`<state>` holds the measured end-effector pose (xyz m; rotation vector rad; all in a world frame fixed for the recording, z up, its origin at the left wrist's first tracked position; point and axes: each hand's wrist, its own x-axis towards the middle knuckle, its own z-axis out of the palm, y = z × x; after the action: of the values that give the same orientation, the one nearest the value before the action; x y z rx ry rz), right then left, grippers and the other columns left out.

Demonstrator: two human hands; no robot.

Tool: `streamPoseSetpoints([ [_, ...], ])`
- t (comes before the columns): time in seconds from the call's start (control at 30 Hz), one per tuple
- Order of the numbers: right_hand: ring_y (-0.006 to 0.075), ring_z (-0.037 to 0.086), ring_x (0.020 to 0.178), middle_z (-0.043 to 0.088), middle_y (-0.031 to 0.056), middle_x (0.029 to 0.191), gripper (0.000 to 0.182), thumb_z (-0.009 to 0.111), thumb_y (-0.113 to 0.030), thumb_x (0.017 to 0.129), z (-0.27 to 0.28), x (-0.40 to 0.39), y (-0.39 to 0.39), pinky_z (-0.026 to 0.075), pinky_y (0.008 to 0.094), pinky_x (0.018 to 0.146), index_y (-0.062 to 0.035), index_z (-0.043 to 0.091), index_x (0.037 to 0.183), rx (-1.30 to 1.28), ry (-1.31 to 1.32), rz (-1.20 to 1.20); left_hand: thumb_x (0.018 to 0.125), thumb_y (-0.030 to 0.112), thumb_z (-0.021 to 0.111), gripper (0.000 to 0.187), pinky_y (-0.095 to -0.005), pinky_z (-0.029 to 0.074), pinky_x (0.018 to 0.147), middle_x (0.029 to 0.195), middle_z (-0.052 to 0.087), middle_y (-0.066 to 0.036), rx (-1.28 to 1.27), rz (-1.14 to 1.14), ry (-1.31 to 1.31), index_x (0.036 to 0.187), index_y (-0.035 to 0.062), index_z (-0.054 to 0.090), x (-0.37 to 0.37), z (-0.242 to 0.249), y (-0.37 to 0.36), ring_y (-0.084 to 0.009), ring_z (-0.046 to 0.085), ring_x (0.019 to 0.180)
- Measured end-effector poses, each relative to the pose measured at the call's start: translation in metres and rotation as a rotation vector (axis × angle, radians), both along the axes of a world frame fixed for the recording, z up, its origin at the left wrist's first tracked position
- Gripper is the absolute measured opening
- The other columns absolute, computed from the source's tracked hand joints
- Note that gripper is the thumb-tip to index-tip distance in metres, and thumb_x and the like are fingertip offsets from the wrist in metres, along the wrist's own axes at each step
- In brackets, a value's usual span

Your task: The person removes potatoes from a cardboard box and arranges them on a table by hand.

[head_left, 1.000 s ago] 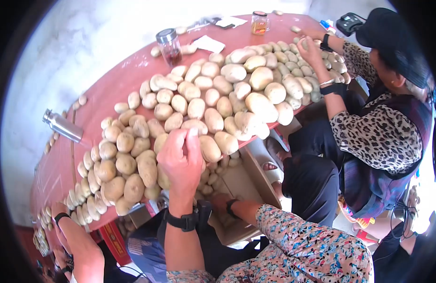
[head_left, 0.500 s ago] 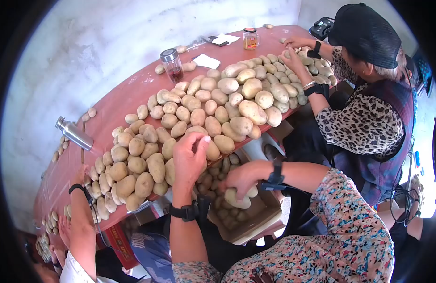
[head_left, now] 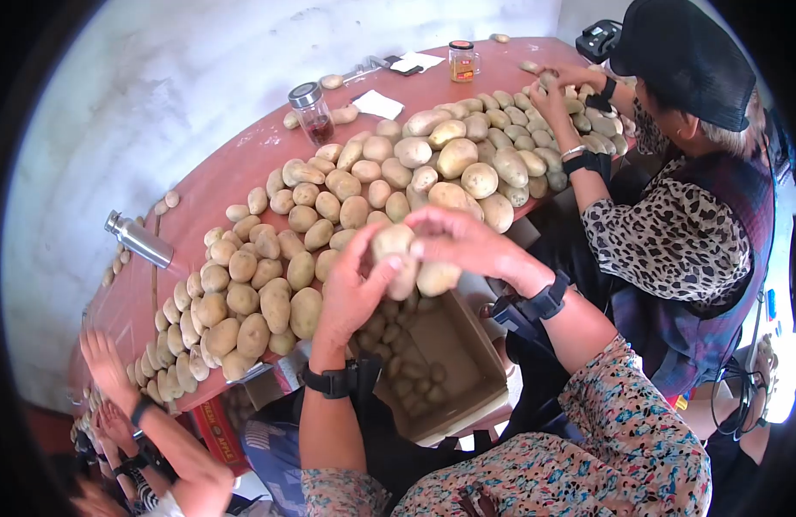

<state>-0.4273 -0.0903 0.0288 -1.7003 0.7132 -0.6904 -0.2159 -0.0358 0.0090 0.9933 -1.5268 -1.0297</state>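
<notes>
Head view: upper potato (head_left: 391,242) sits between my left hand (head_left: 343,300) and right hand (head_left: 477,246), near the box's (head_left: 450,340) far end, left fingers curled round it, right fingers touching it and pinching second potato (head_left: 438,278), neither hand clearly nearer, long axis unclear.

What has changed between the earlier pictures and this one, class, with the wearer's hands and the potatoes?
The right hand has come up out of the box, bringing potatoes to the left hand. The left hand, empty before, has opened from its pinch and taken hold of them too. The steel bottle and both jars still stand or lie on the table.
</notes>
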Motion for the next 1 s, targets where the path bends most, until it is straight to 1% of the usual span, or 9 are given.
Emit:
streamPoseSetpoints([
  [0.07, 0.0164, 0.067, 0.074, 0.066, 0.0088, 0.096, 0.029, 0.058, -0.028, 0.098, 0.012, -0.008, -0.007, 0.055, 0.0293, 0.051, -0.0046, 0.058, 0.114, 0.377, -0.416, -0.073, 0.091, 0.009, 0.063, 0.050, -0.0307, 0.050, 0.086, 0.118, 0.058, -0.010, -0.065, 0.135, 0.027, 0.136, -0.0003, 0.042, -0.006, 0.003, -0.007, -0.0168, 0.059, 0.104],
  [0.17, 0.0200, 0.068, 0.093, 0.067, 0.0092, 0.101, 0.034, 0.055, -0.034, 0.099, 0.004, -0.033, -0.030, 0.060, 0.0359, 0.071, -0.0031, 0.059, 0.113, 0.590, -0.750, -0.110, 0.090, 0.003, 0.062, 0.046, -0.0305, 0.050, 0.078, 0.115, 0.055, -0.008, -0.199, 0.351, 0.041, 0.132, 0.0021, 0.041, -0.014, 0.003, -0.021, -0.0153, 0.057, 0.101],
  [0.2, 0.0295, 0.064, 0.106, 0.063, 0.0154, 0.113, 0.039, 0.054, -0.033, 0.099, 0.002, -0.037, -0.033, 0.059, 0.0405, 0.081, 0.0008, 0.055, 0.118, 0.646, -0.812, -0.165, 0.087, 0.001, 0.063, 0.046, -0.0309, 0.050, 0.078, 0.116, 0.053, -0.009, -0.239, 0.424, -0.038, 0.128, 0.0027, 0.042, -0.014, -0.007, -0.028, -0.0181, 0.057, 0.101],
  [0.33, 0.0422, 0.052, 0.122, 0.052, 0.0231, 0.127, 0.042, 0.056, -0.024, 0.098, 0.004, -0.040, -0.035, 0.047, 0.0505, 0.103, 0.0051, 0.045, 0.125, 0.732, -0.887, -0.132, 0.077, -0.004, 0.067, 0.044, -0.0374, 0.049, 0.083, 0.117, 0.048, -0.016, -0.392, 0.547, -0.542, 0.115, 0.0034, 0.045, -0.020, -0.014, -0.030, -0.0326, 0.056, 0.102],
  [0.47, 0.0397, 0.054, 0.120, 0.053, 0.0218, 0.126, 0.039, 0.056, -0.017, 0.096, 0.004, -0.044, -0.030, 0.047, 0.0514, 0.103, 0.0048, 0.045, 0.126, 0.657, -0.849, -0.166, 0.072, -0.003, 0.070, 0.045, -0.0460, 0.044, 0.091, 0.119, 0.044, -0.022, -0.380, 0.395, -0.738, 0.109, 0.0016, 0.046, -0.034, -0.019, -0.018, -0.0433, 0.049, 0.108],
  [0.67, 0.0278, 0.059, 0.111, 0.055, 0.0146, 0.117, 0.034, 0.057, -0.007, 0.092, -0.001, -0.042, -0.032, 0.049, 0.0473, 0.100, 0.0003, 0.047, 0.124, 0.422, -0.738, -0.231, 0.075, 0.005, 0.073, 0.041, -0.0483, 0.044, 0.091, 0.123, 0.043, -0.019, -0.366, 0.297, -0.679, 0.109, 0.0021, 0.048, -0.038, -0.014, -0.009, -0.0413, 0.046, 0.113],
  [0.83, 0.0120, 0.057, 0.106, 0.055, 0.0089, 0.114, 0.041, 0.061, -0.005, 0.089, 0.002, -0.014, -0.027, 0.052, 0.0304, 0.088, -0.0028, 0.046, 0.128, -0.313, 0.065, -0.465, 0.076, 0.006, 0.073, 0.046, -0.0460, 0.041, 0.097, 0.124, 0.044, -0.020, -0.345, 0.354, -0.602, 0.113, 0.0015, 0.047, -0.039, -0.025, -0.016, -0.0402, 0.046, 0.115],
  [0.97, 0.0304, 0.059, 0.111, 0.052, 0.0198, 0.125, 0.046, 0.066, -0.005, 0.084, -0.014, 0.017, -0.036, 0.051, 0.0387, 0.090, -0.0045, 0.048, 0.126, -0.843, 0.119, -0.516, 0.076, 0.007, 0.075, 0.059, -0.0445, 0.039, 0.103, 0.129, 0.045, -0.023, -0.301, 0.400, -0.599, 0.126, 0.0002, 0.044, -0.042, -0.019, -0.008, -0.0411, 0.045, 0.121],
  [1.0, 0.0382, 0.052, 0.119, 0.049, 0.0208, 0.130, 0.047, 0.068, -0.010, 0.082, -0.015, 0.022, -0.033, 0.044, 0.0435, 0.099, -0.0050, 0.050, 0.126, -0.739, 0.214, -0.460, 0.076, 0.007, 0.075, 0.059, -0.0445, 0.039, 0.103, 0.129, 0.045, -0.023, -0.301, 0.399, -0.600, 0.126, 0.0002, 0.044, -0.041, -0.022, -0.006, -0.0411, 0.045, 0.121],
])
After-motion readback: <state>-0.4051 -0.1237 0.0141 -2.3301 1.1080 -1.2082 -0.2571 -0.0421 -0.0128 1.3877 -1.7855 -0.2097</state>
